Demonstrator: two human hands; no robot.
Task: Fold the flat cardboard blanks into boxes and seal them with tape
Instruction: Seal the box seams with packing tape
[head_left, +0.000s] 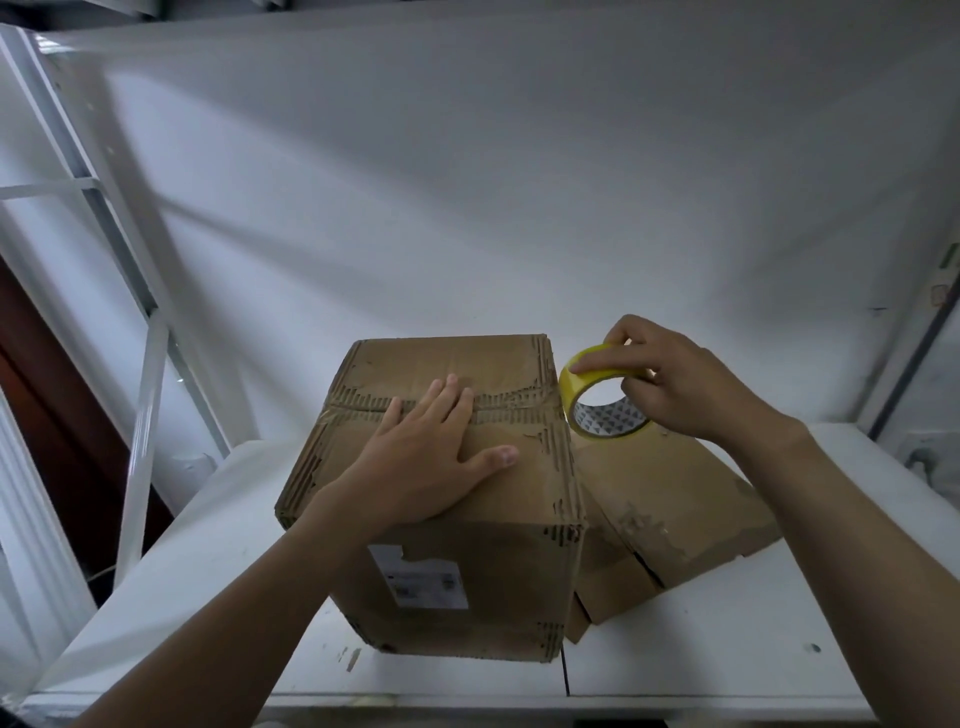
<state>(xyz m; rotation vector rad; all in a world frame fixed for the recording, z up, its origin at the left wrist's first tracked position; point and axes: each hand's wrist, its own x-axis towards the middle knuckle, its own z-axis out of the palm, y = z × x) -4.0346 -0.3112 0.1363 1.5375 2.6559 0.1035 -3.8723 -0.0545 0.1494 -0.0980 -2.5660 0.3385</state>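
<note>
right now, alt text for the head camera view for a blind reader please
A person's left hand presses flat on top of a brown cardboard box while the right hand holds a yellow tape roll beside it, above flattened brown cardboard blanks on a white table.

Brown box (519, 467) — yellow tape roll (597, 387), triangle-patterned core — white table (727, 649).

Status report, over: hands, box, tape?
Left hand flat on box top. Right hand grips tape roll. Flat blanks beside box, nothing blocking.
</note>
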